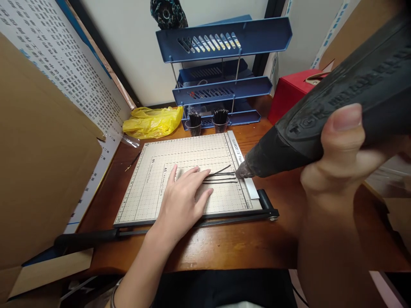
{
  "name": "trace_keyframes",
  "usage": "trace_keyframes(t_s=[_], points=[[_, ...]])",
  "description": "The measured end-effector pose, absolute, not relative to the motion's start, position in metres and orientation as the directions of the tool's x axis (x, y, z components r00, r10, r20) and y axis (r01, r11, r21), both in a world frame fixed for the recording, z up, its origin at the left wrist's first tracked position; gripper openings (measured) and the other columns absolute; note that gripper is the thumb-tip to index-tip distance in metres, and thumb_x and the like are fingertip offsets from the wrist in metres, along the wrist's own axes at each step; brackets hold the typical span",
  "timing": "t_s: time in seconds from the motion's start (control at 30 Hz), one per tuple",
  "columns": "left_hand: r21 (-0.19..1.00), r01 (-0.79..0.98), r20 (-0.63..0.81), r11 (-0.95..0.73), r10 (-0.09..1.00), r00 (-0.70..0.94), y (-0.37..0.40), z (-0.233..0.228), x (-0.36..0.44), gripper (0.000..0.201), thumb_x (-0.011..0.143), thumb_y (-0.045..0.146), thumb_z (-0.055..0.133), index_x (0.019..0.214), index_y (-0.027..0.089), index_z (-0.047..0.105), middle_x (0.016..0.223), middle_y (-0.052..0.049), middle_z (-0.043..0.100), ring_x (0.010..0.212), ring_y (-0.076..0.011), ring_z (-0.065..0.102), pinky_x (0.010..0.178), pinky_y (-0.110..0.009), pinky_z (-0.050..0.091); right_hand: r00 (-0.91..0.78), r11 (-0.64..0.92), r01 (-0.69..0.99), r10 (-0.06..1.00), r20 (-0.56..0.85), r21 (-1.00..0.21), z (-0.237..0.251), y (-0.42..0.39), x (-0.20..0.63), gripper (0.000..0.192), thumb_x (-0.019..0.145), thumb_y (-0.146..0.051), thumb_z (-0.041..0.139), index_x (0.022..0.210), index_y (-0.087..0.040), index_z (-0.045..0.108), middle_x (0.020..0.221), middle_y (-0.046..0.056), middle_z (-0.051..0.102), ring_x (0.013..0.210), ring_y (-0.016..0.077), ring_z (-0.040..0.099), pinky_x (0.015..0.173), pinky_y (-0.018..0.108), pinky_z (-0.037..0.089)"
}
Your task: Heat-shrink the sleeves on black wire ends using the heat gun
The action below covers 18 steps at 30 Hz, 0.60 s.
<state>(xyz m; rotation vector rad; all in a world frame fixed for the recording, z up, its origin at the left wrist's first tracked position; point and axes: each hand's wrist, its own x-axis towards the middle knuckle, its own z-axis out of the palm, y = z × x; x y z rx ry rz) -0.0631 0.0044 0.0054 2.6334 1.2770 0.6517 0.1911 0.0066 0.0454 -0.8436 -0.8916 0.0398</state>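
Left hand [184, 194] flat, pinning black strips [221, 176] on cutter board [144, 196]; right hand [340, 149] clamped on heat gun [337, 98], nozzle at strip ends, strips look unjoined.

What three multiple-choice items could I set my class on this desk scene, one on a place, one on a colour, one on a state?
1. Where does the left hand rest?
A. On the grid board of the paper cutter
B. On the red box
C. Inside a tray

2. What colour is the bag beside the blue tray rack?
A. Green
B. Yellow
C. White

3. How does the right hand hold the black heat-gun-like tool?
A. Laid flat on the desk
B. Lifted, nozzle pointing at the ends of the thin black strands
C. Nozzle pointing at the ceiling

Answers:
1 A: the palm lies flat on the board, fingers on the strands.
2 B: the crumpled bag is bright yellow.
3 B: the nozzle tip sits by the strands' right ends.
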Motion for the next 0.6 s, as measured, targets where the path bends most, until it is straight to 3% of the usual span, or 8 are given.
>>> trace_keyframes(t_s=[0.07,0.17,0.27,0.37,0.43,0.5,0.6], points=[[0.351,0.694,0.410,-0.629,0.770,0.490,0.003,0.006,-0.065,0.025,0.099,0.027,0.061,0.124,0.022,0.065,0.115,-0.004,0.077,0.113,-0.0226,0.070,0.120,-0.054,0.033,0.540,0.682,0.475,0.274,0.796,-0.557,0.047,0.006,0.191,0.044,0.078,-0.053,0.078,0.120,-0.041,0.074,0.119,-0.008,0.067,0.144,0.0342,0.048,0.121,0.052,0.039],[0.397,0.694,0.520,-0.601,0.770,0.369,-0.002,0.011,-0.066,0.009,0.099,0.024,0.061,0.096,0.020,0.068,0.085,0.000,0.074,0.080,-0.0169,0.068,0.087,-0.037,0.049,0.451,0.643,0.582,0.253,0.856,-0.497,0.055,0.000,0.189,0.042,0.085,-0.057,0.070,0.122,-0.038,0.074,0.115,-0.006,0.069,0.144,0.0322,0.049,0.122,0.046,0.036],[0.458,0.687,0.564,-0.564,0.782,0.266,-0.010,0.014,-0.064,0.027,0.098,0.022,0.061,0.072,0.019,0.057,0.061,0.004,0.055,0.055,-0.0099,0.050,0.059,-0.026,0.039,0.488,0.588,0.574,0.312,0.815,-0.569,0.065,-0.004,0.183,0.038,0.090,-0.054,0.066,0.117,-0.030,0.078,0.119,-0.001,0.068,0.144,0.0317,0.048,0.121,0.042,0.037],[0.515,0.624,0.557,-0.588,0.783,0.277,-0.023,0.013,-0.054,0.047,0.096,0.021,0.062,0.057,0.019,0.036,0.049,0.007,0.032,0.044,-0.0063,0.030,0.047,-0.025,0.024,0.524,0.566,0.571,0.307,0.795,-0.595,0.067,-0.003,0.179,0.038,0.089,-0.050,0.070,0.118,-0.028,0.076,0.115,0.000,0.071,0.134,0.0300,0.059,0.118,0.043,0.040],[0.559,0.567,0.505,-0.605,0.791,0.346,-0.032,0.011,-0.041,0.051,0.096,0.020,0.058,0.055,0.018,0.027,0.048,0.007,0.026,0.043,-0.0060,0.026,0.047,-0.027,0.020,0.573,0.554,0.543,0.306,0.761,-0.631,0.065,-0.003,0.175,0.037,0.085,-0.049,0.075,0.114,-0.026,0.077,0.111,0.001,0.073,0.128,0.0297,0.063,0.116,0.043,0.043],[0.681,0.499,0.378,-0.536,0.841,0.388,-0.041,0.011,-0.026,0.051,0.096,0.023,0.055,0.055,0.018,0.026,0.048,0.006,0.027,0.045,-0.0063,0.027,0.048,-0.027,0.021,0.645,0.577,0.479,0.279,0.711,-0.661,0.065,-0.004,0.166,0.033,0.083,-0.050,0.077,0.107,-0.027,0.078,0.113,0.000,0.073,0.128,0.0293,0.063,0.117,0.042,0.043],[0.897,0.343,0.087,-0.280,0.871,0.484,-0.046,0.015,-0.003,0.043,0.100,0.036,0.053,0.062,0.018,0.044,0.056,0.005,0.045,0.055,-0.0087,0.042,0.053,-0.024,0.031,0.764,0.679,0.247,0.303,0.570,-0.691,0.075,-0.012,0.144,0.026,0.089,-0.050,0.070,0.104,-0.030,0.078,0.124,-0.001,0.070,0.141,0.0264,0.053,0.122,0.038,0.039]])
